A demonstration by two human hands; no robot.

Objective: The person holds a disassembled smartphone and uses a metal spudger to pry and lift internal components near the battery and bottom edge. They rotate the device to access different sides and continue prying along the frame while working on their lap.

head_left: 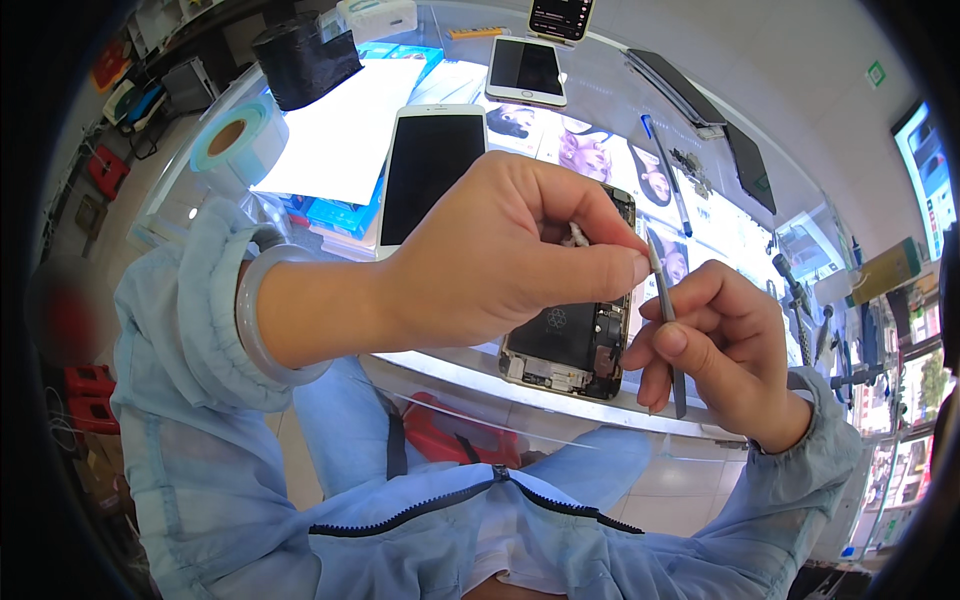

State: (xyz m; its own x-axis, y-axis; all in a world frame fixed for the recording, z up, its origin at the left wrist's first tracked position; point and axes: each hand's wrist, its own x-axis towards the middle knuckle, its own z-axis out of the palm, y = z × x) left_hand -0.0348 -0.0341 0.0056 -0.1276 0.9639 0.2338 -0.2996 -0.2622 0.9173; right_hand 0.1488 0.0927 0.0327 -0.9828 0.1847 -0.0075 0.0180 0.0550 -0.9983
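My left hand (500, 250) reaches across an opened smartphone (555, 340), thumb and forefinger pinched together. What lies in the pinch is too small to make out; a bit of white crumpled material (577, 237) shows by its curled fingers. Slim grey tweezers (663, 295) stand nearly upright in my right hand (715, 345), which is closed around them. Their pointed tip meets the left fingertips. The phone's dark battery and inner parts are bare, its upper half partly hidden by my left hand. Left of that hand lies a white-framed phone screen (430, 165).
Farther back are a white phone (525, 72) and another lit phone (560, 18). A blue pen (667, 175), small loose parts (692, 170) and dark flat panels (675, 85) lie at the right. A tape roll (232, 140) and black bag (303, 62) stand left on the glass counter.
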